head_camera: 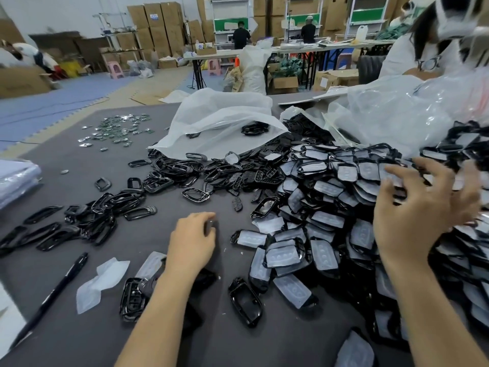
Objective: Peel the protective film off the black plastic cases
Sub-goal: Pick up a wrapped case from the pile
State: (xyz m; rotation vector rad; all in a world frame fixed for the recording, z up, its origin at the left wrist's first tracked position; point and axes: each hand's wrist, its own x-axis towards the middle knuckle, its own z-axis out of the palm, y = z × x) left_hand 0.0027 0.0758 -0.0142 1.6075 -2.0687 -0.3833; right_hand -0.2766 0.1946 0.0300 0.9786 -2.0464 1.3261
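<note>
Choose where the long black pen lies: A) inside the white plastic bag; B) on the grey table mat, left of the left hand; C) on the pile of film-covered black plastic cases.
B: the long black pen lies flat on the grey table mat, left of the left hand.

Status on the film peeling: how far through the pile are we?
Done: a spread of bare black cases on the left, with peeled film lying beside the pen. In hand: the right hand reaches with spread fingers over the pile, and the left hand is curled low, its grip unclear. Left: the big pile of filmed cases, probably most of the job.
</note>
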